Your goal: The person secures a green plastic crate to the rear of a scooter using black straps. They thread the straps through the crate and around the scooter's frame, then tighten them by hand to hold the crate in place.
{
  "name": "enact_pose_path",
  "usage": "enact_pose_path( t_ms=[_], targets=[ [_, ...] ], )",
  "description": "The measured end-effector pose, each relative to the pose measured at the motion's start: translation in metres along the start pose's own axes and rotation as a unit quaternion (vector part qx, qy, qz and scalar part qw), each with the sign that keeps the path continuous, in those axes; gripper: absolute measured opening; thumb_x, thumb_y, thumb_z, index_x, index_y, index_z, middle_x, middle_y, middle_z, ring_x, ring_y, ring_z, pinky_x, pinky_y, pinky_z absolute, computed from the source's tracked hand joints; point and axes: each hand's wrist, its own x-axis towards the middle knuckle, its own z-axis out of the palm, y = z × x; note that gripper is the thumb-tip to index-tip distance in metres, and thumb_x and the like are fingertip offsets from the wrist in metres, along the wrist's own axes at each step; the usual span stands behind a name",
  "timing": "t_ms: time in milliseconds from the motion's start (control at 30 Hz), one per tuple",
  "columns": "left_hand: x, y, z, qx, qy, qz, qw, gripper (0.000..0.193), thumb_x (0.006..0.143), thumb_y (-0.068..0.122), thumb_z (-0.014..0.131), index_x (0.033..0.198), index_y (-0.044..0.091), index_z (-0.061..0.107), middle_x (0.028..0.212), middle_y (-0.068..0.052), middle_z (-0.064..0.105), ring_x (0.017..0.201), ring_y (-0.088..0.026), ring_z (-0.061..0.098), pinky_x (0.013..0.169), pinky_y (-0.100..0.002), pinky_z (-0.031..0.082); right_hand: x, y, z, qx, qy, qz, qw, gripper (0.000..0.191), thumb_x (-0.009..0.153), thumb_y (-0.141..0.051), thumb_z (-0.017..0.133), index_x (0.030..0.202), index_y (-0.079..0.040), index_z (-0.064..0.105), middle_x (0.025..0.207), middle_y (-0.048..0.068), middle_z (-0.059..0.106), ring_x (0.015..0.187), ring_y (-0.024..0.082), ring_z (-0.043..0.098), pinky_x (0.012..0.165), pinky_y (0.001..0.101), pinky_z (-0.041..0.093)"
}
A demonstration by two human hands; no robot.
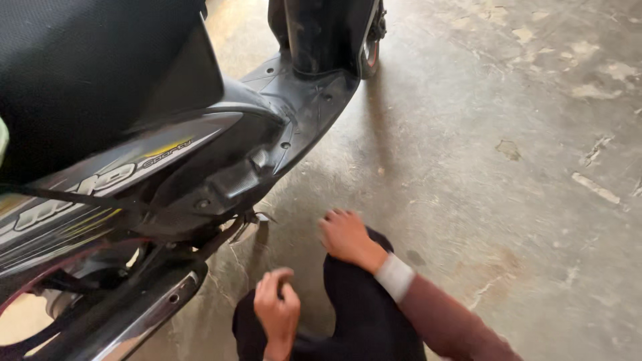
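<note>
Here: left hand (276, 309) curled, nothing visibly held; right hand (346, 235) fingers bent (empty) on knee (354, 281), beside scooter (221, 167)

A black scooter (167, 167) stands upright on the floor, just beyond the fingers (334, 217) of the right hand and up past the curled fingers (271, 281) of the left. Its side panel is off, showing dark parts inside. A shiny metal bar (144, 314) sits low, beside the left fingers.
</note>
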Motion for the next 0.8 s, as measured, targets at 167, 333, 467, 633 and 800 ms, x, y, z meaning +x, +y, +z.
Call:
enact_pose_path(
  t_ms=[167, 333, 467, 633, 800],
  targets=[
    [-0.066, -0.019, -0.062, 0.305, -0.128, 0.019, 0.944, 0.062, 0.066, 0.051, 0.067, 0.115, 0.015, 0.078, 0.124, -0.011, 0.07, 0.11, -0.035, 0.068, 0.087, -0.053, 0.053, -0.083, -0.008, -0.035, 0.061, 0.061, 0.022, 0.996, 0.05, 0.084, -0.037, 0.072, 0.122, -0.004, 0.066, 0.137, 0.02, 0.057, 0.131, 0.038, 0.049, 0.106, 0.0541, 0.034],
    [-0.079, 0.014, -0.119, 0.259, -0.093, 0.114, 0.954, 0.071, 0.074, 0.066, 0.056, 0.121, 0.016, 0.074, 0.137, -0.019, 0.059, 0.123, -0.04, 0.055, 0.094, -0.062, 0.047, -0.128, -0.028, -0.076, 0.151, 0.044, 0.182, 0.971, 0.055, 0.092, -0.037, 0.068, 0.134, -0.003, 0.057, 0.143, 0.021, 0.052, 0.135, 0.04, 0.046, 0.11, 0.0497, 0.039],
    [-0.054, 0.063, -0.158, 0.096, -0.069, 0.028, 0.993, 0.062, 0.091, 0.062, 0.052, 0.121, 0.01, 0.07, 0.137, -0.026, 0.055, 0.124, -0.04, 0.052, 0.1, -0.056, 0.048, -0.222, -0.058, -0.118, 0.176, -0.012, 0.221, 0.959, 0.071, 0.089, -0.038, 0.071, 0.148, -0.009, 0.045, 0.157, 0.021, 0.037, 0.14, 0.042, 0.037, 0.11, 0.0521, 0.036],
    [-0.029, 0.153, -0.254, 0.104, -0.452, -0.357, 0.811, 0.059, 0.093, 0.058, 0.052, 0.119, 0.009, 0.07, 0.134, -0.024, 0.057, 0.121, -0.037, 0.054, 0.098, -0.053, 0.049, -0.328, -0.156, -0.167, 0.084, 0.02, 0.216, 0.973, 0.05, 0.076, -0.039, 0.081, 0.122, -0.022, 0.07, 0.144, 0.015, 0.056, 0.128, 0.043, 0.051, 0.095, 0.0613, 0.04],
    [-0.02, 0.228, -0.361, 0.039, -0.47, -0.435, 0.767, 0.055, 0.094, 0.054, 0.052, 0.118, 0.009, 0.071, 0.13, -0.022, 0.06, 0.117, -0.034, 0.056, 0.095, -0.05, 0.049, -0.373, -0.211, -0.259, 0.15, -0.257, 0.116, 0.948, 0.042, 0.076, -0.038, 0.085, 0.109, -0.013, 0.077, 0.14, 0.018, 0.061, 0.132, 0.042, 0.054, 0.108, 0.0468, 0.04]
  ],
)
